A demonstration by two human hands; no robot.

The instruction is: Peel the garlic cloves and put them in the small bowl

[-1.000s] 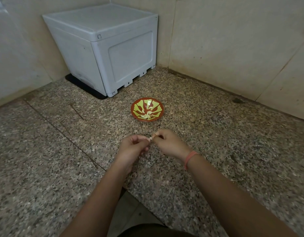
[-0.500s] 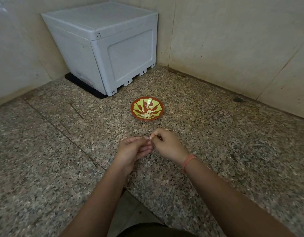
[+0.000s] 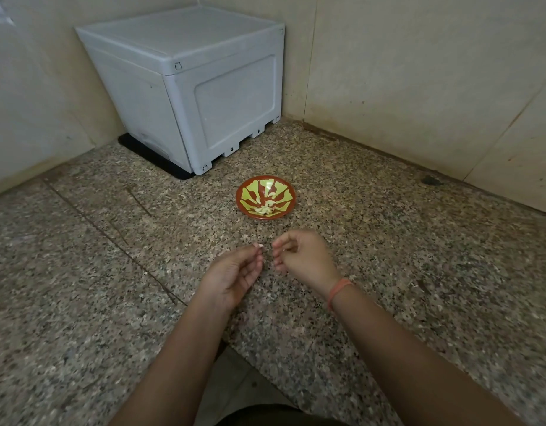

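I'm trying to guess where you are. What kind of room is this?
Probably a kitchen corner: a speckled granite counter, tiled walls, and a small bowl holding peeled garlic cloves.

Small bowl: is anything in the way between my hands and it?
Nothing visible. Only speckled counter lies between the left hand, the right hand and the small bowl. The grey box stands behind and to the left of the bowl, off that path.
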